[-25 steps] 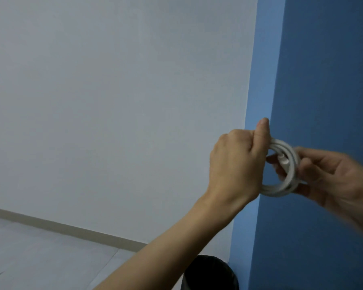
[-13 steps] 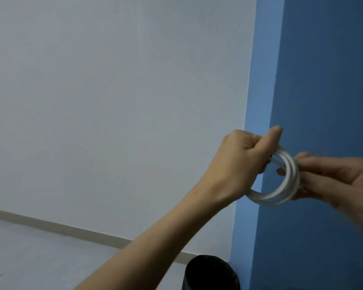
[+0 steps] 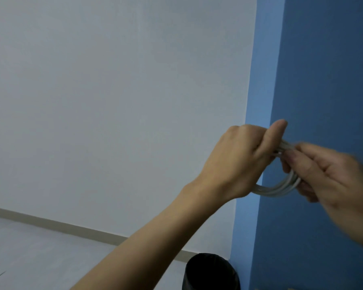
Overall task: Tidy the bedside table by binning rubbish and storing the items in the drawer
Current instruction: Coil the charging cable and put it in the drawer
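A white cable (image 3: 275,190) wound into a small coil hangs in the air between both hands, in front of the blue wall. My left hand (image 3: 239,162) grips the coil's left side in a fist, thumb up on top. My right hand (image 3: 327,174), blurred, pinches the coil's right side with its fingertips. Most of the coil is hidden behind the two hands. The bedside table and its drawer are out of view.
A black bin (image 3: 212,273) stands on the floor at the bottom, beside the corner of the blue wall (image 3: 323,80). A pale wall (image 3: 113,101) with a skirting board fills the left, above a light floor (image 3: 29,258).
My right hand has slid along the coil toward my left hand and now covers more of it. The coil has flattened a little; the hands stay at about the same height.
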`<action>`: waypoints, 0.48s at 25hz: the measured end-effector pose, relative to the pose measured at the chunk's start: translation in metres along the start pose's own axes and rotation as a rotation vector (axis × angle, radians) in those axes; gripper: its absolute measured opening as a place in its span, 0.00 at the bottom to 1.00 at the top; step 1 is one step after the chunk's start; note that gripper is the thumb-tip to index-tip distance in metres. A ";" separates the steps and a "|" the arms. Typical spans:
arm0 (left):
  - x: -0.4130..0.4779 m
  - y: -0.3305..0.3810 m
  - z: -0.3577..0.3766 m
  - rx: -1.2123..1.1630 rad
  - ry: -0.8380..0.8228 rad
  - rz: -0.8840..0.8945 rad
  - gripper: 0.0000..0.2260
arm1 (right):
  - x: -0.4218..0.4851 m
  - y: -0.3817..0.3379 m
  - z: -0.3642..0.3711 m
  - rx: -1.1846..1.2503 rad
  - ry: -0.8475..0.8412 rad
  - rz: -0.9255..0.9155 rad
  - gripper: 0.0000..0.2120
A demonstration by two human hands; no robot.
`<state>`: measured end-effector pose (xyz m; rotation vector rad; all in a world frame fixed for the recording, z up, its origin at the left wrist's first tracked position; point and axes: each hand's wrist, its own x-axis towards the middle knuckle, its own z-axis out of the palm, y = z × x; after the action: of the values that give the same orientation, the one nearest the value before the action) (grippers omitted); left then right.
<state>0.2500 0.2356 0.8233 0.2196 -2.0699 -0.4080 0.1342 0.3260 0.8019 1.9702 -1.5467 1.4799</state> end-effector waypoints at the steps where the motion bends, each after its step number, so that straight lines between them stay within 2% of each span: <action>1: -0.001 -0.002 -0.001 -0.093 -0.035 -0.025 0.25 | -0.001 0.001 0.002 -0.055 0.036 -0.005 0.24; 3: -0.004 -0.007 -0.006 -0.254 -0.113 -0.087 0.22 | -0.002 0.003 0.006 -0.131 0.091 -0.010 0.21; 6: -0.006 -0.018 -0.018 -0.501 -0.229 -0.164 0.14 | 0.000 0.007 0.006 -0.230 0.120 -0.016 0.24; 9: -0.005 -0.030 -0.029 -0.635 -0.360 -0.207 0.08 | 0.002 0.010 0.007 -0.282 0.137 -0.028 0.26; 12: -0.004 -0.033 -0.034 -0.724 -0.427 -0.262 0.07 | 0.003 0.009 0.009 -0.298 0.142 -0.063 0.25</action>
<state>0.2807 0.1995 0.8233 -0.0441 -2.1516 -1.4262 0.1313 0.3138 0.7968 1.6922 -1.5284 1.2514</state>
